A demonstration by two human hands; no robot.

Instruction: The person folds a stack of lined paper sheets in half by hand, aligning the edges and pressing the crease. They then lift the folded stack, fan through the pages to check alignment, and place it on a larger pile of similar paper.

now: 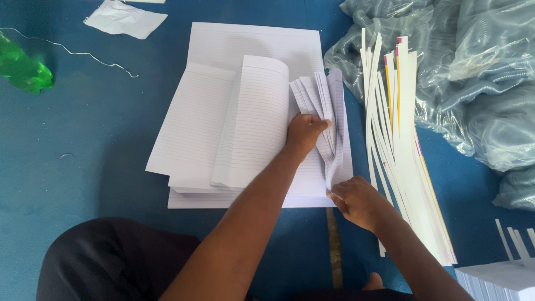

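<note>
From the head view we find a stack of ruled paper sheets (245, 120) lying on a blue floor covering (83, 167), slightly left of centre. The left hand (304, 134) is closed on a fanned bunch of sheets (329, 111) at the stack's right side, thumb across them; the right hand (359, 202) pinches the near right corner of the same bunch between thumb and fingers. We judge the paper light, limp and easily creased: one leaf (253, 120) already curls upward mid-stack, and single sheets are likely to slide over one another. The corners and the right edge offer the best purchase. Just right of the stack lies a bundle of long white strips (401, 156), with clear plastic bags (479, 83) beyond it, so room there is tight. A crumpled scrap (125, 19) and a green plastic object (22, 69) lie far left, well apart; the floor to the left offers open room.
</note>
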